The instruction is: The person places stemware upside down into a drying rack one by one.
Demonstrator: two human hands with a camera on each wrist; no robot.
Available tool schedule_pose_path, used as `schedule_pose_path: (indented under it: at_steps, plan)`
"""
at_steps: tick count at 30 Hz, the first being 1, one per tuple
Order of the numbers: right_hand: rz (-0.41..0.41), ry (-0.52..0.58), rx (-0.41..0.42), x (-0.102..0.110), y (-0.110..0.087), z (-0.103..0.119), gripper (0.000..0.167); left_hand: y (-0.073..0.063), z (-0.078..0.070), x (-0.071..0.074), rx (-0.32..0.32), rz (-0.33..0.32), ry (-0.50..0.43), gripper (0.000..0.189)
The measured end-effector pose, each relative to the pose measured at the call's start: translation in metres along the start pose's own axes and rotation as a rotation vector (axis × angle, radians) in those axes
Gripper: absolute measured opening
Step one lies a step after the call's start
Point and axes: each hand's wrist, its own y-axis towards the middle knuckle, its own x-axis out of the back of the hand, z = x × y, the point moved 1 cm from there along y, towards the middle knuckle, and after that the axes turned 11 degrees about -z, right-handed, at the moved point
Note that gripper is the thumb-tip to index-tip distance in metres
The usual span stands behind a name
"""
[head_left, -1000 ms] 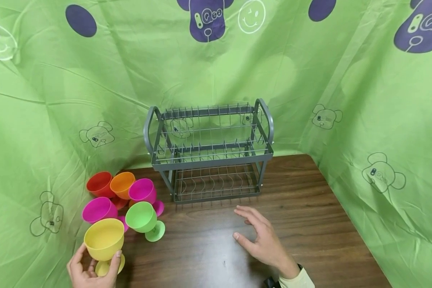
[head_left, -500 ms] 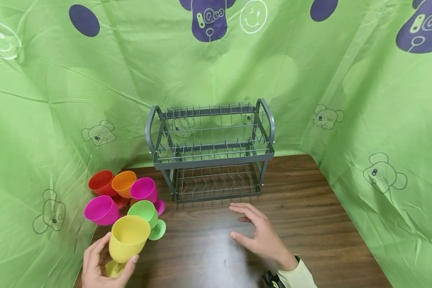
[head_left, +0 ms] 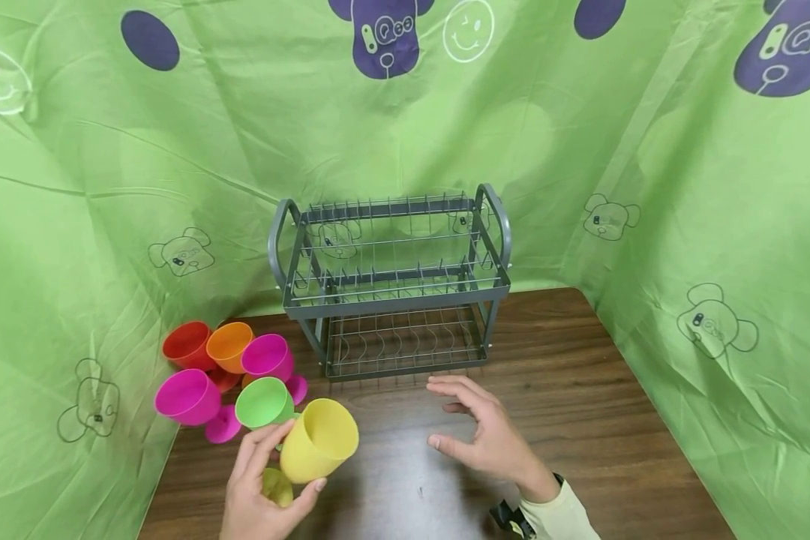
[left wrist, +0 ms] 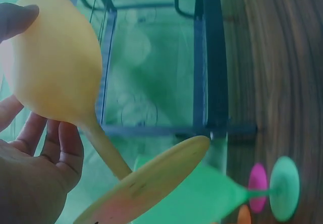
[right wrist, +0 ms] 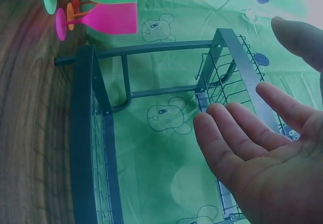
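Note:
A yellow plastic goblet (head_left: 320,442) is tilted rightward in my left hand (head_left: 259,487), whose fingers and thumb grip the sides of its bowl. In the left wrist view the goblet's bowl (left wrist: 58,62) and round foot (left wrist: 146,183) show, with the thumb and fingers on the bowl. My right hand (head_left: 489,439) hovers over the table right of the goblet, fingers extended and holding nothing. Just behind the left hand stands a green goblet (head_left: 265,401), partly hidden. Two magenta goblets (head_left: 187,397), an orange goblet (head_left: 229,346) and a red goblet (head_left: 187,345) stand close around it.
A grey two-tier dish rack (head_left: 398,300) stands at the back middle of the brown wooden table (head_left: 547,375). Its wire tiers hold no dishes. Green printed cloth (head_left: 391,135) hangs behind and at both sides.
My left hand has carried the yellow goblet rightward from beside the left magenta goblet to in front of the green one, tilting it more. The right hand has shifted slightly left.

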Motion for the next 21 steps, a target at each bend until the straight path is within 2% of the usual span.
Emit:
schedule_pose_path:
  at_steps: [11, 21]
  plan:
    - [0.043, -0.013, 0.038, 0.008, -0.001, 0.008, 0.069, 0.002, -0.008, -0.037, -0.043, 0.184, -0.044, 0.096]
    - [0.070, 0.010, 0.063, 0.006, -0.001, 0.019, 0.072, 0.009, -0.021, -0.057, -0.112, 0.308, 0.042, 0.101]
